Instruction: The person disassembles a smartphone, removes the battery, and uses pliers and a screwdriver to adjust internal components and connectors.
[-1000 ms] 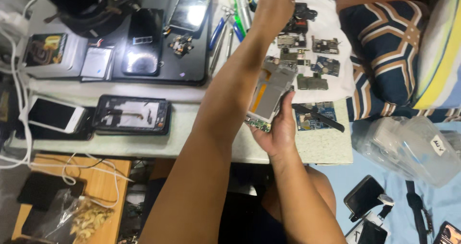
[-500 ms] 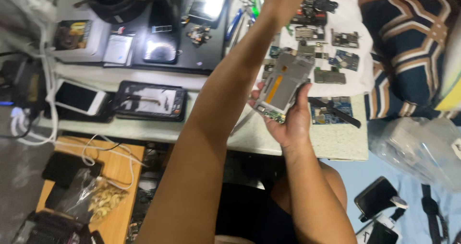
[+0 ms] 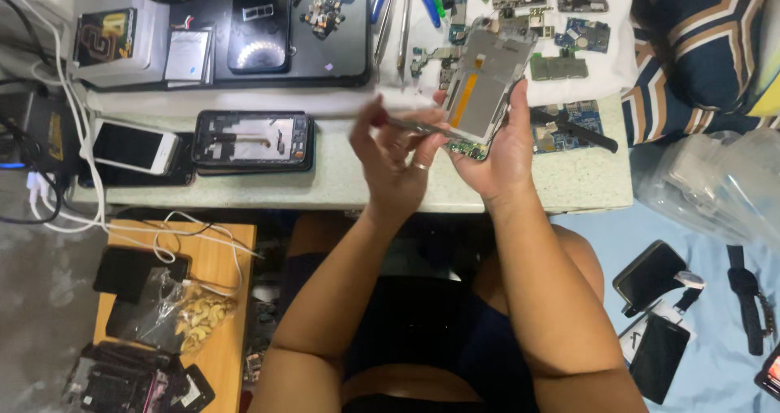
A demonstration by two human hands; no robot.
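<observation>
Landmark: the phone frame [image 3: 486, 88], an opened handset chassis with a yellow strip down its middle, held up over the pale worktable [image 3: 341, 187].
Right hand: the right hand [image 3: 497, 149] cups the frame from below and behind, fingers curled round its lower edge, thumb up along the right side; a firm wrap that seems meant to keep the inner face turned toward the camera.
Left hand: the left hand [image 3: 396, 155] sits just left of the frame, fingers pinched shut on a thin metal tool [image 3: 418, 126], probably tweezers, though blur hides the detail.
Tool aim: its tip runs right, meeting the frame's lower left edge.
Frame axis: long axis near upright in the head view, tilted, top leaning right and away, green board end nearest the body.
Behind the frame: loose circuit boards [image 3: 559, 65] on white cloth.
Left of the frame: a gutted black phone [image 3: 253, 139] lying flat.
</observation>
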